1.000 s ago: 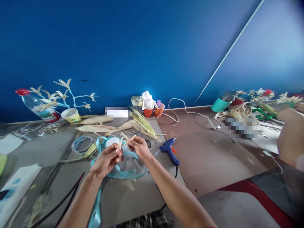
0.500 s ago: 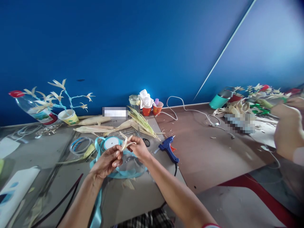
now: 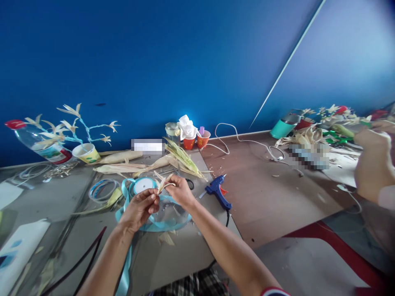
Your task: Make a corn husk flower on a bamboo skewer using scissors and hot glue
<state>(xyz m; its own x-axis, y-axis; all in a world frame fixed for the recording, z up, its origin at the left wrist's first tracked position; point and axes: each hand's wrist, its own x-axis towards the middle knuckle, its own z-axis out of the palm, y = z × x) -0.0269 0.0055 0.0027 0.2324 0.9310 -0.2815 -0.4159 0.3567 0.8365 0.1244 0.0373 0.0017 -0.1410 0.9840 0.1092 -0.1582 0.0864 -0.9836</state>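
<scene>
Between my hands is a small pale corn husk flower [image 3: 161, 186] with narrow pointed petals. My left hand [image 3: 141, 209] pinches its lower end between thumb and fingers. My right hand [image 3: 180, 190] is closed on the petals from the other side. Just behind and below them lie a spool of light blue ribbon [image 3: 144, 185] and a loose loop of that ribbon [image 3: 173, 225] on the grey table. A blue hot glue gun [image 3: 219, 192] rests to the right of my right hand, its nozzle pointing away from me.
Corn husks [image 3: 182, 158] lie behind my hands. Husk flowers on blue stems stand in a paper cup [image 3: 87, 153], beside a tilted plastic bottle [image 3: 46, 144]. Red cups [image 3: 189, 142] stand by the wall. A white cable [image 3: 256, 144] crosses the brown board. Another person's arm [image 3: 372, 164] reaches in at right.
The view has shifted slightly, so the scene sits a little further left. My hands keep hold of the husk flower in nearly the same pose.
</scene>
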